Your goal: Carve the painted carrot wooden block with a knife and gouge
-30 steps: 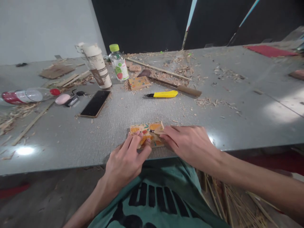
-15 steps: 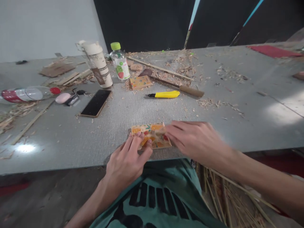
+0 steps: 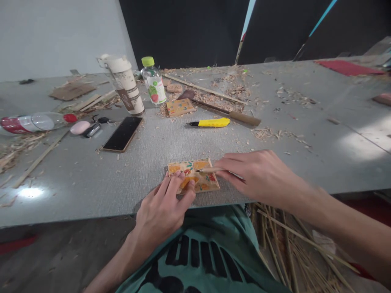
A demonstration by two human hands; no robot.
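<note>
Pale tool (image 3: 210, 169) in right hand (image 3: 259, 176): tip left, long axis side-to-side.

Looks glossy on the smartphone (image 3: 122, 134), smoothly plastic on the utility knife (image 3: 214, 122), probably wooden on the patterned panel (image 3: 203, 179).

Holds a flat, rectangular, orange-and-red-patterned wooden board (image 3: 204, 181) with the bare left hand (image 3: 163, 201) at its eight o'clock, and a slim, pale-handled, dark-tipped tool (image 3: 210, 169) in the bare right hand (image 3: 256, 173) at three, with a black, rectangular phone (image 3: 122, 134) at ten.
</note>
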